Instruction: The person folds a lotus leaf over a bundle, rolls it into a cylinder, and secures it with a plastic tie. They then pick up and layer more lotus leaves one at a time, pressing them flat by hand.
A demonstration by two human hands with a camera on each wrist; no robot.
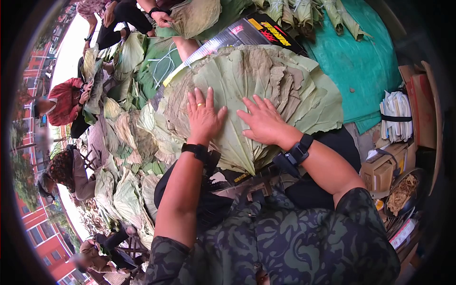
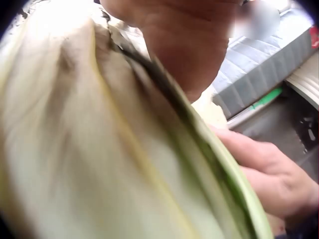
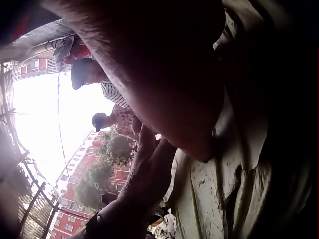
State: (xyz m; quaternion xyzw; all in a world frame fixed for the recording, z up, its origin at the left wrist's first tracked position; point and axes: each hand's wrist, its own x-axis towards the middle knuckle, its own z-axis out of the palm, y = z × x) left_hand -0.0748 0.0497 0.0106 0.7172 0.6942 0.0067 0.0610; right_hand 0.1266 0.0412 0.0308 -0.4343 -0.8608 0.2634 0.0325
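Note:
A large dried leaf, green and brown (image 1: 237,128), lies spread over the lap in the head view, with creased brown layers (image 1: 285,85) at its upper right. The left hand (image 1: 205,118) rests flat on its left part, fingers straight, a ring on one finger. Just right of the leaf's middle, the right hand (image 1: 266,122) lies palm down with fingers spread. In the left wrist view the pale leaf (image 2: 99,149) fills the left side, blurred. The right wrist view shows the ribbed leaf (image 3: 199,199) below a dark, close palm.
Piled leaves (image 1: 128,190) cover the ground at left, where several people sit. A printed black box (image 1: 247,33) lies beyond the leaf. At right are a teal sheet (image 1: 361,57), tied white bundle (image 1: 396,116), cardboard box (image 1: 380,173) and a bowl (image 1: 401,194).

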